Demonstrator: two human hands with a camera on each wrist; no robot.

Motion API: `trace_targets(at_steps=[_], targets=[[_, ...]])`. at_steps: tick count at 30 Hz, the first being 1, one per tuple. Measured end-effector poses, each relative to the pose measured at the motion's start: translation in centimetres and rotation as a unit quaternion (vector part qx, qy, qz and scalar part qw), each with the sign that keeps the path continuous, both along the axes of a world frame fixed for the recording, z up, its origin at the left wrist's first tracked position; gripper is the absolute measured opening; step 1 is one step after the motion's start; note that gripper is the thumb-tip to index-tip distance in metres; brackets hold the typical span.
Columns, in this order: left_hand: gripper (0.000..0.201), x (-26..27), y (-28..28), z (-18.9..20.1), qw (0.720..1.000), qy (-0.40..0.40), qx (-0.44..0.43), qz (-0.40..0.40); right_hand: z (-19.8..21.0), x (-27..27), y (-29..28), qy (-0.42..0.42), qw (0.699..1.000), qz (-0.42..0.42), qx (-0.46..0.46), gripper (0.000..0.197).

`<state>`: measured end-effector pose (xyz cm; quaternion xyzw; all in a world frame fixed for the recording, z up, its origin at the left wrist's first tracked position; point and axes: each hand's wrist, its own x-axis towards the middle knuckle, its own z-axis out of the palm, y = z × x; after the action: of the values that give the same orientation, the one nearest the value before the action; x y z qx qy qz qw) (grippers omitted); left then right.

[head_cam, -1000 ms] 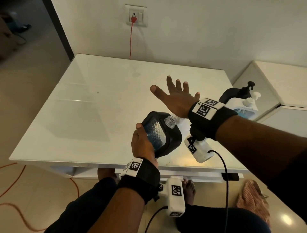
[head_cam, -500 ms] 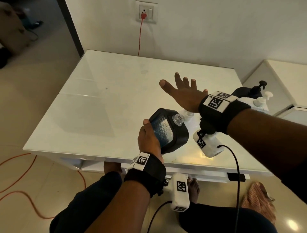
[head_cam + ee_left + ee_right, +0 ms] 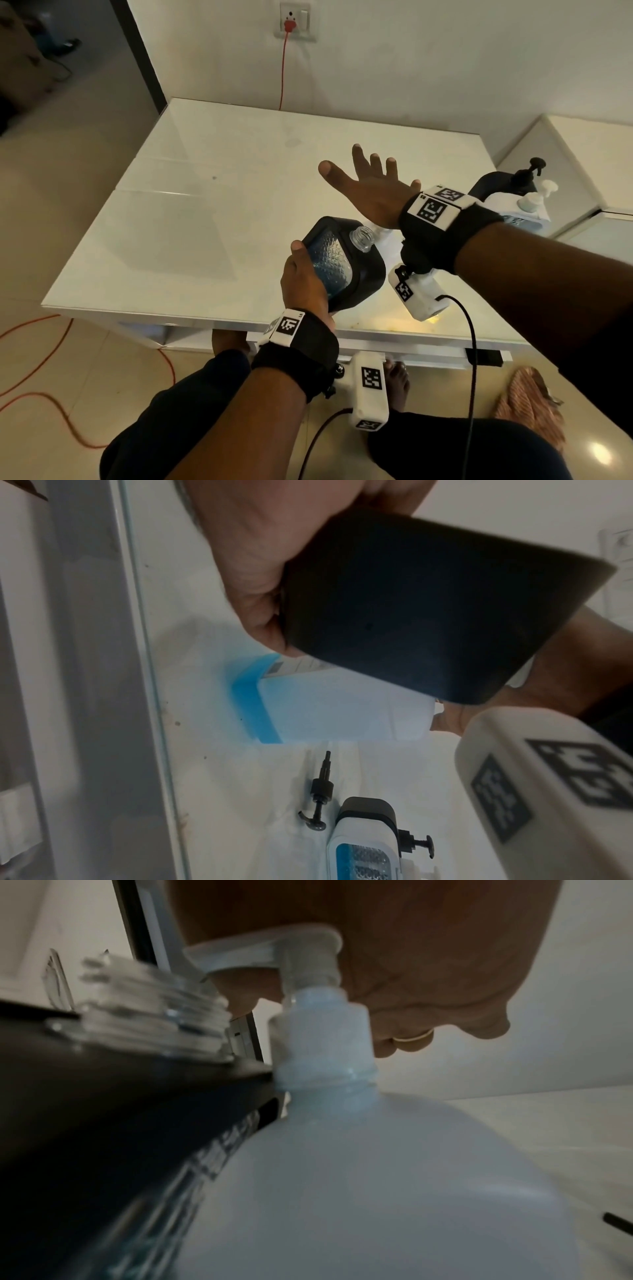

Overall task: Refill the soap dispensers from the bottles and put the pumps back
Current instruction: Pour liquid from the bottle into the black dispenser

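Observation:
My left hand [image 3: 303,281] grips a black soap dispenser [image 3: 356,270] with a clear textured front and tilts it above the table's near edge. Its clear threaded neck [image 3: 363,236] has no pump and points toward the white refill bottle [image 3: 377,1177]. My right hand [image 3: 370,192] lies flat, fingers straight, palm on the bottle's white pump head [image 3: 267,947]. The spout sits just above the neck [image 3: 154,1015]. In the left wrist view the bottle [image 3: 325,710] shows blue liquid at its base, beside the dispenser [image 3: 428,601].
A loose black pump [image 3: 320,799] lies on the white glass table [image 3: 205,205]. A black dispenser [image 3: 507,181] and a white pump bottle [image 3: 529,205] stand at the table's right edge, beside a white cabinet [image 3: 582,154]. A red cable [image 3: 282,75] hangs from the wall socket.
Both hands keep their poses on the dispenser and the pump head. Only the head view has shifted a little.

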<state>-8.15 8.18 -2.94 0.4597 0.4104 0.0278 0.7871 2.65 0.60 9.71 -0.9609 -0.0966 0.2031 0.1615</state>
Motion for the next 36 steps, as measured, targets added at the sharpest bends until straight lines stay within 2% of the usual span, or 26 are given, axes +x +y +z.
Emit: trace_targets(at_steps=[6, 11, 12, 15, 16, 18, 22, 23, 27, 30, 32, 33, 36], targets=[[0.074, -0.1, -0.1, 0.6, 1.0, -0.008, -0.017, 0.008, 0.0, 0.0, -0.1, 0.02, 1.0, 0.018, 0.003, 0.105], [0.046, -0.3, -0.1, 1.3, 1.0, -0.015, -0.025, 0.008, 0.0, 0.3, -0.3, 0.033, 0.999, 0.013, 0.016, 0.106], [0.045, -0.4, 0.0, 1.3, 0.999, -0.016, -0.047, 0.009, 0.0, 0.4, -0.2, 0.037, 0.999, 0.019, 0.021, 0.111], [0.054, -0.7, 0.0, 1.9, 0.994, -0.019, -0.11, 0.008, -0.2, 1.1, -0.1, 0.032, 0.997, 0.07, 0.018, 0.145], [0.057, -0.8, -0.1, 2.0, 0.992, -0.021, -0.124, 0.005, -0.3, 1.3, -0.1, 0.033, 0.997, 0.075, 0.016, 0.148], [0.061, -1.0, -0.2, 2.3, 0.99, -0.027, -0.14, -0.004, -0.2, 1.2, -0.2, 0.028, 0.997, 0.064, 0.02, 0.141], [0.07, -1.0, -0.2, 2.1, 0.986, -0.03, -0.161, 0.0, 0.1, 0.6, -0.2, 0.03, 0.997, 0.058, 0.042, 0.111], [0.072, -1.0, -0.2, 2.0, 0.987, -0.03, -0.16, 0.002, 0.1, 0.6, -0.2, 0.028, 0.997, 0.057, 0.043, 0.112], [0.069, -0.7, -0.1, 1.4, 0.988, -0.028, -0.151, 0.004, -0.1, 1.1, -0.2, 0.02, 0.998, 0.057, 0.036, 0.14], [0.053, -0.4, 0.0, 0.7, 0.99, -0.03, -0.135, 0.004, -0.1, 1.2, -0.1, 0.031, 0.998, 0.046, 0.04, 0.142], [0.052, -0.1, -0.1, 0.1, 0.991, -0.032, -0.126, 0.005, 0.1, 1.1, -0.1, 0.029, 0.998, 0.045, 0.044, 0.14], [0.057, 0.0, -0.1, -0.2, 0.992, -0.036, -0.125, 0.007, 0.2, 0.9, -0.1, 0.031, 0.997, 0.047, 0.047, 0.135], [0.067, 0.1, -0.3, -0.6, 0.991, -0.048, -0.128, 0.014, 1.2, 0.0, -0.1, 0.034, 0.997, 0.043, 0.06, 0.096]])
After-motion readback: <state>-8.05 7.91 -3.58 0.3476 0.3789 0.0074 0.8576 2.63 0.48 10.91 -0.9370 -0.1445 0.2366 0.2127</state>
